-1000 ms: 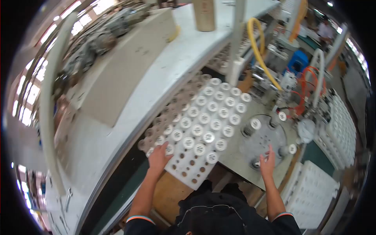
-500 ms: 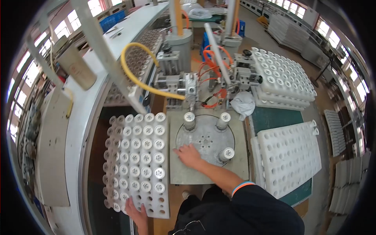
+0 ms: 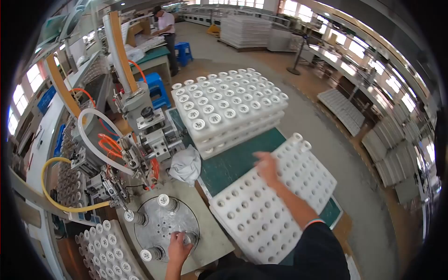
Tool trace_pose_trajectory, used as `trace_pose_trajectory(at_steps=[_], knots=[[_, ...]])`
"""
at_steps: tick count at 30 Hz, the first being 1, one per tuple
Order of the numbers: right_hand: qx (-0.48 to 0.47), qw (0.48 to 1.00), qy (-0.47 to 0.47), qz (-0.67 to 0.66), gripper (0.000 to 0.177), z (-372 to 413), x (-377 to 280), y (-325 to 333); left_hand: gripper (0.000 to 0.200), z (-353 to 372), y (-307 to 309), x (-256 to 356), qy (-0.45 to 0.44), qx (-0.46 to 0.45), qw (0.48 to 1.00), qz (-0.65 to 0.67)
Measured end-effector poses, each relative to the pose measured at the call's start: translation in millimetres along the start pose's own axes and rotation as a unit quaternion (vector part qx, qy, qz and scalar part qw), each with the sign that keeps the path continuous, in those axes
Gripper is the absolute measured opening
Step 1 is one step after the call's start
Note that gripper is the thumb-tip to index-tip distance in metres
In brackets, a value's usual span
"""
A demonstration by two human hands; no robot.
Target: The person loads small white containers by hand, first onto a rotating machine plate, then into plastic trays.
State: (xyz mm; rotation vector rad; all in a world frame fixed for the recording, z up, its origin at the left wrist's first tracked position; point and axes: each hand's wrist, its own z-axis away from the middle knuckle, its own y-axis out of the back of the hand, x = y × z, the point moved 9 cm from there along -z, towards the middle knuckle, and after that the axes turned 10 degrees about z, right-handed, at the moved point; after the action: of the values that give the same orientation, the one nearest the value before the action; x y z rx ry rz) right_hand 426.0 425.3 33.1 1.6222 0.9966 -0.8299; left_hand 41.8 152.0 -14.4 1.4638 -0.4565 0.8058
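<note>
My left hand is closed on a clear-looking cylindrical piece at the near right of the round metal turntable. Other white-topped cylinders stand on it: one at the back, one at the left and one at the front. My right hand, smeared by motion, is over the far edge of a white tray with rows of holes; whether its fingers hold anything is hidden by the blur. Two cylinders sit at that tray's far corner.
A stack of white trays filled with white-topped cylinders stands behind on the green tabletop. Metal clamps with hoses rise beyond the turntable, beside a white cloth. Another filled tray lies at left. A person stands far back.
The view has swung to the right. My right hand has left the turntable for the holed tray. My left hand has moved from the filled left tray to the turntable, now gripping a cylindrical piece.
</note>
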Motion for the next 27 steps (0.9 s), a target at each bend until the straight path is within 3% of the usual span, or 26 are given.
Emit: trace_pose_trajectory(at_steps=[1,2,3,4,5,6,7,9,12,15,17,19,22,24,25,27], knots=[[0.096,0.943,0.144,0.286,0.045,-27,19,53,0.057,-4,-18,-12,0.048,-0.088,0.995,-0.023],[0.117,0.914,0.085,0.380,0.044,-44,38,99,0.045,-6,-11,1,0.028,-0.075,0.997,-0.022],[0.214,0.810,0.120,0.533,0.048,-60,80,138,0.045,-5,-5,-1,0.053,-0.055,0.997,-0.025],[0.202,0.775,0.052,0.596,0.060,-75,104,170,0.040,0,1,6,0.023,-0.045,0.998,-0.031],[0.147,0.785,-0.011,0.601,0.071,-89,113,194,0.035,6,8,12,-0.004,-0.031,0.999,-0.039],[0.114,0.772,-0.005,0.626,0.077,-99,125,204,0.035,11,18,12,0.024,-0.002,0.999,-0.044],[0.043,0.769,-0.056,0.635,0.079,-107,120,203,0.033,15,18,9,0.077,-0.025,0.995,-0.063],[0.041,0.767,-0.090,0.634,0.076,-108,116,196,0.030,27,15,-1,0.145,-0.035,0.986,-0.077],[0.005,0.792,-0.050,0.608,0.068,-111,132,185,0.040,39,7,-24,0.238,-0.036,0.971,-0.004],[0.047,0.802,-0.063,0.593,0.057,-103,130,187,0.055,35,9,-14,0.253,0.008,0.967,-0.016],[0.029,0.798,-0.055,0.599,0.055,-107,134,189,0.065,23,10,5,0.182,0.032,0.982,-0.041],[0.001,0.792,-0.042,0.608,0.053,-118,138,194,0.065,14,-3,4,0.121,-0.037,0.985,-0.121],[0.016,0.807,-0.030,0.590,0.051,-119,127,196,0.064,23,4,0,0.104,-0.022,0.985,-0.134],[0.222,0.872,-0.032,0.436,0.048,-100,99,209,0.064,41,15,2,0.117,0.005,0.990,-0.082],[0.211,0.875,-0.023,0.435,0.048,-92,88,181,0.064,51,23,7,0.111,0.031,0.993,-0.034],[0.153,0.939,0.081,0.297,0.048,-42,35,92,0.063,79,31,5,0.140,0.037,0.989,0.002]])
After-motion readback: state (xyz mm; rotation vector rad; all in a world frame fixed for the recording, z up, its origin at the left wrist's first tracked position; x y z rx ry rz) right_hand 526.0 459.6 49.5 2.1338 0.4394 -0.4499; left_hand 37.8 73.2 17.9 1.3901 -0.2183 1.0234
